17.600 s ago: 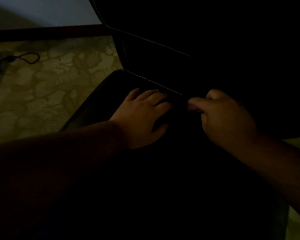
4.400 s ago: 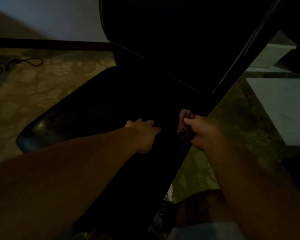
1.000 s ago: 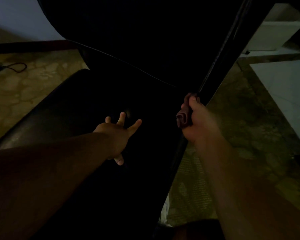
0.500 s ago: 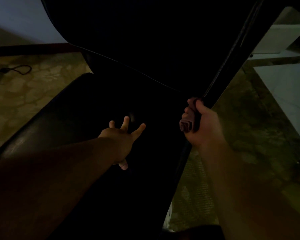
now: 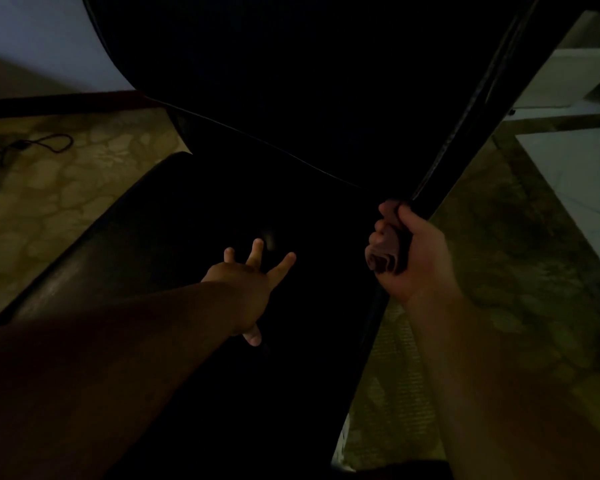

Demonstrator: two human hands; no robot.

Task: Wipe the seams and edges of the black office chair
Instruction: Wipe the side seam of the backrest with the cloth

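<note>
The black office chair [image 5: 125,251] fills the middle of the dim view, its seat below and its backrest above, with a thin pale seam line running between them. My left hand [image 5: 250,289] rests on the seat with fingers spread and straight. My right hand [image 5: 409,258] grips a bunched reddish cloth [image 5: 383,251] at the chair's right edge, just below the backrest's dark side edge [image 5: 465,126]. The cloth is pressed against that edge where seat and back meet.
A patterned tan floor [image 5: 56,195] lies to the left with a black cable [image 5: 32,147] looped on it. A dark baseboard [image 5: 49,102] runs under a pale wall. A white slab [image 5: 575,168] and white furniture [image 5: 568,77] stand at right.
Since a second ago my right hand with the cloth has slid slightly down the chair's right edge. My left hand stays spread on the seat, barely shifted.
</note>
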